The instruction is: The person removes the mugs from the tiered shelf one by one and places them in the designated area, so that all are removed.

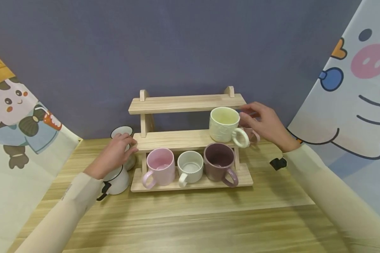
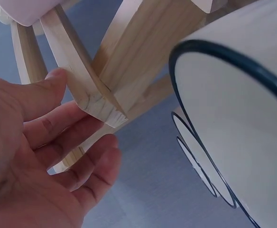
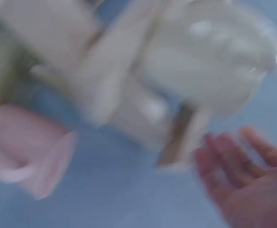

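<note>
A light wooden tiered rack (image 1: 177,140) stands on the table. My left hand (image 1: 114,154) pinches the left end of its middle shelf, thumb on one face and fingers on the other, as the left wrist view shows. On that shelf's right end sits a pale yellow mug (image 1: 221,130), its handle toward the front right. My right hand (image 1: 263,123) is beside this mug with its fingers loosely extended; the blurred right wrist view shows a gap between fingers and mug. Along the bottom shelf stand a pink mug (image 1: 166,172), a white mug (image 1: 192,173) and a purple mug (image 1: 213,170).
White mugs with dark rims (image 1: 119,182) stand left of the rack, close to my left hand. A dusty-pink mug (image 1: 252,136) is partly hidden behind my right hand. The top shelf (image 1: 187,103) spans the back, before a grey-blue wall (image 1: 183,45).
</note>
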The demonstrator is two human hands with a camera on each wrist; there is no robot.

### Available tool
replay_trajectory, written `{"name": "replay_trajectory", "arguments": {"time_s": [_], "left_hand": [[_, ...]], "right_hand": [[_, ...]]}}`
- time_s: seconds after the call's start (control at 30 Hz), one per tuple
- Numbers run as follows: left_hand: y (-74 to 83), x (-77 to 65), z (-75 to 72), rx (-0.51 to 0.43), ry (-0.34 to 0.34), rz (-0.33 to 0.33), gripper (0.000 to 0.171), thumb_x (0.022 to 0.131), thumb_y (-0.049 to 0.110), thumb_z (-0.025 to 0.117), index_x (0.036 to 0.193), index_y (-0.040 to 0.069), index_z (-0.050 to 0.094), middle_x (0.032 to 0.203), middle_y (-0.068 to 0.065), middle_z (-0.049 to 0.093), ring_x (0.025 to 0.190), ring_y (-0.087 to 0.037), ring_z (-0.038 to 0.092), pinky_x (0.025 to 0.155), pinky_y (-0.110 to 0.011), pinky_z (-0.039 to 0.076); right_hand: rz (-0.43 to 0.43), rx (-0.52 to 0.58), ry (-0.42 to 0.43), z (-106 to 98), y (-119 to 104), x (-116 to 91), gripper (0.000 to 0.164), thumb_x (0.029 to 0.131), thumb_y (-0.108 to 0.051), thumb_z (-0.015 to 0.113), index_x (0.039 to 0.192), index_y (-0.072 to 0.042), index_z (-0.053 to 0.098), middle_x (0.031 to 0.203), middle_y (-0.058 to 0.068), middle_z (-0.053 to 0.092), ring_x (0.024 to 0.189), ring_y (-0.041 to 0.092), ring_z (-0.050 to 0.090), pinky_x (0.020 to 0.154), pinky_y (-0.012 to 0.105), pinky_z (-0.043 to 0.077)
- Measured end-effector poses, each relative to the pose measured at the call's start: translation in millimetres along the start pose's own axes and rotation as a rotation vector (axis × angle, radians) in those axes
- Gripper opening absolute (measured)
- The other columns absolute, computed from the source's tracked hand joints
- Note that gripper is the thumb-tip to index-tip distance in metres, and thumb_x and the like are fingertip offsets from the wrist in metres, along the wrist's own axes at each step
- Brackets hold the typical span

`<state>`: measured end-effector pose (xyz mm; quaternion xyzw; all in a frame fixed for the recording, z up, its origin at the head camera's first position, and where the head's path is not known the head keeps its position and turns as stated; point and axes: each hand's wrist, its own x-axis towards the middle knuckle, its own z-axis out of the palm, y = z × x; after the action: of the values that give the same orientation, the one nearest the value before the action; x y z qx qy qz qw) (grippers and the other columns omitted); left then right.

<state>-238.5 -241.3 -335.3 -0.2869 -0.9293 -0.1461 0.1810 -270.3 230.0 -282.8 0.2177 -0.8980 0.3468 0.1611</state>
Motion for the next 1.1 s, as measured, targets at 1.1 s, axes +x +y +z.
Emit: {"name": "replay_trajectory", "arguments": {"time_s": [1.1], "left_hand": [[7.2, 1.6, -3.5, 0.023, -0.015, -0.018, 0.011, 0.082, 0.005, 0.073, 0.089, -0.002, 0.068, 0.084, -0.007, 0.058, 0.074, -0.026, 0.046, 0.068, -0.039, 0.042]], "right_hand": [[-0.050, -0.335, -0.217, -62.8, 46.1, -58.0, 0.078, 0.065, -0.035, 0.086, 0.128, -0.002, 0.054, 0.115, 0.009, 0.052, 0.088, 0.025, 0.051, 0.065, 0.039, 0.039]]}}
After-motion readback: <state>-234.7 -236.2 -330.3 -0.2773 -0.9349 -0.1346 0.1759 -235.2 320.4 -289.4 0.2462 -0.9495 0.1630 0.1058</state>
